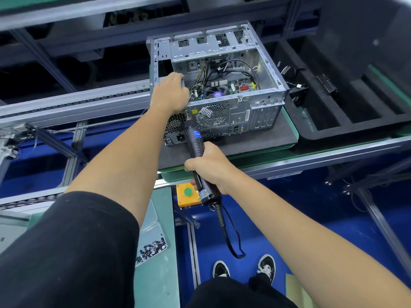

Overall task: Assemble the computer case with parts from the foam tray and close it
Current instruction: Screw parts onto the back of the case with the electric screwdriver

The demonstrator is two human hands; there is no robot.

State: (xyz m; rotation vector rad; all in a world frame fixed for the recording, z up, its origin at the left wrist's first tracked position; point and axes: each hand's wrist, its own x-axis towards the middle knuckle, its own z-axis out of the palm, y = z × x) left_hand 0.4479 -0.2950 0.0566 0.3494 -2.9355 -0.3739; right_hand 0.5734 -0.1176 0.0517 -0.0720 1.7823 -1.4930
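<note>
Steel computer case (224,85) feels rigid, heavy; my left hand (170,92) grips its rim, right hand (209,166) wraps the electric screwdriver (196,143).

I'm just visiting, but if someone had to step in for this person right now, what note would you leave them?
Left hand rests on the near left top corner of the open computer case, fingers curled over its edge.
Right hand grips the electric screwdriver, tip at the case's rear panel by the power supply.
Case sits on a dark pad; foam tray lies to its right with some parts in it.
Done: board, fan and cables are inside.
Left: finish the screws, fit the side panel.
</note>
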